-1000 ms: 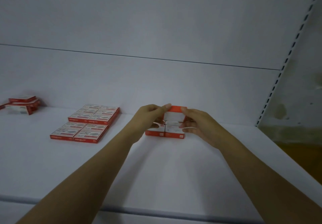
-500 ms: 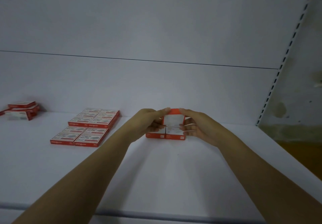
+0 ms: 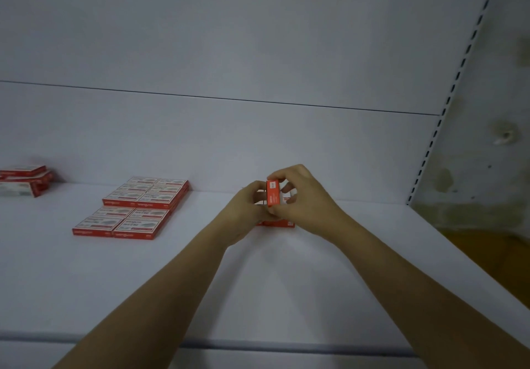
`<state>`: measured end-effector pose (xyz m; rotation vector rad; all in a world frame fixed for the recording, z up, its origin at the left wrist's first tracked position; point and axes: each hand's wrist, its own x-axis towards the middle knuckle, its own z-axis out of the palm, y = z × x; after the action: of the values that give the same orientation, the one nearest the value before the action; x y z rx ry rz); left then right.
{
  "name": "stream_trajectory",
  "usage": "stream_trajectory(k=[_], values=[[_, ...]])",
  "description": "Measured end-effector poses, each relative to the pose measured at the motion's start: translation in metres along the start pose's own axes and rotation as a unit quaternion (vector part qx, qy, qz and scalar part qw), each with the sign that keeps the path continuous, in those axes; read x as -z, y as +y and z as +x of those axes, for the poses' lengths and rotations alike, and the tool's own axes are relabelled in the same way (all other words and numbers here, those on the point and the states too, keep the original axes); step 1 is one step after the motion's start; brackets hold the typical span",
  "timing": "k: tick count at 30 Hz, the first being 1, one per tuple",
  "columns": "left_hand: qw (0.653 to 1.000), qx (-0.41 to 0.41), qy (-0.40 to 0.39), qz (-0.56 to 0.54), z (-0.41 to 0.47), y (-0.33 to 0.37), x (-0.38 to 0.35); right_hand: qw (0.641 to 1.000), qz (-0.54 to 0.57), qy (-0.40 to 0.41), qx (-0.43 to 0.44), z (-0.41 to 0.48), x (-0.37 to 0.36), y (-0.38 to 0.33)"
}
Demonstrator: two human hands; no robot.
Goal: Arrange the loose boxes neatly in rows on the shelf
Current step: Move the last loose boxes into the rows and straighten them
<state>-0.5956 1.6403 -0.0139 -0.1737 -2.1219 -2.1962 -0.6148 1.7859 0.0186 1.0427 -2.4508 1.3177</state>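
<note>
The right hand (image 3: 298,196) pinched a small red box (image 3: 273,193) on edge, just above flat boxes (image 3: 279,223) on the shelf (image 3: 143,282). The left hand (image 3: 246,210) curled beside it, grip unclear. It looked light and stiff, probably best held by its narrow sides.

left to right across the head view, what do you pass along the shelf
loose pile of boxes → neat block of boxes → left hand → red box → right hand → slotted upright
</note>
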Motion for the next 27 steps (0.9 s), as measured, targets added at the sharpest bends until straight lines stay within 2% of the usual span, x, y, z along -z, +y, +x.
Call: stream_trajectory(k=[4, 11, 17, 21, 27], values=[[1.0, -0.005, -0.005, 0.006, -0.002, -0.001, 0.003, 1.0, -0.021, -0.007, 0.011, -0.003, 0.002, -0.001], [0.987, -0.07, 0.079, 0.119, -0.013, 0.017, 0.009, 0.998, -0.041, 0.012, -0.049, -0.005, 0.022, 0.015], [0.941, -0.179, 0.082, 0.274, -0.023, 0.035, -0.01, 0.996, 0.006, 0.004, -0.094, -0.015, 0.015, 0.031], [0.917, -0.235, 0.057, 0.318, -0.027, 0.035, -0.018, 0.995, 0.006, -0.004, -0.103, -0.018, 0.011, 0.034], [0.899, -0.209, 0.095, 0.372, -0.024, 0.024, -0.006, 0.996, -0.02, 0.051, -0.076, -0.018, 0.012, 0.031]])
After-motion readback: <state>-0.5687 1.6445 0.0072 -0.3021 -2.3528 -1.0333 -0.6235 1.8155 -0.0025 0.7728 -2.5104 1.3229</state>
